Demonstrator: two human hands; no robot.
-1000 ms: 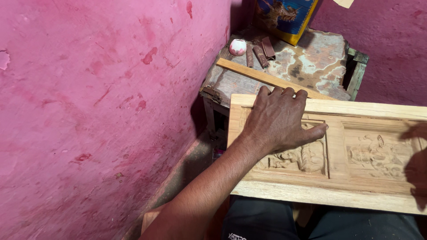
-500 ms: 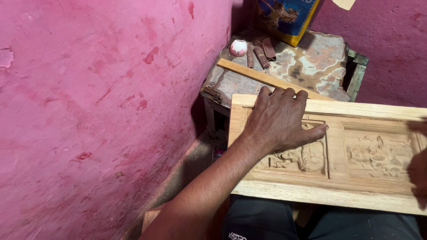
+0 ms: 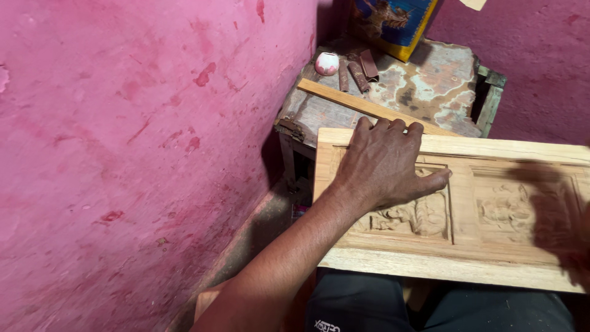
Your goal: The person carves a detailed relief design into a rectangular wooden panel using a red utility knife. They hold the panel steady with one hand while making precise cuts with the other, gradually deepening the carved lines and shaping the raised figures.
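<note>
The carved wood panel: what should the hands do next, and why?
Probably keep the left hand pressed flat on the carved wood panel to steady it, because the panel rests on the lap and the right hand is a blur over the right-hand carving.

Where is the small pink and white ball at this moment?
In the head view the pink and white ball sits at the top centre, on the worn table near the pink wall, just left of the brown rolled pieces.

Left hand [image 3: 384, 163] presses carved panel [image 3: 491, 209]; right hand [image 3: 562, 227] seemingly blurred.
</note>
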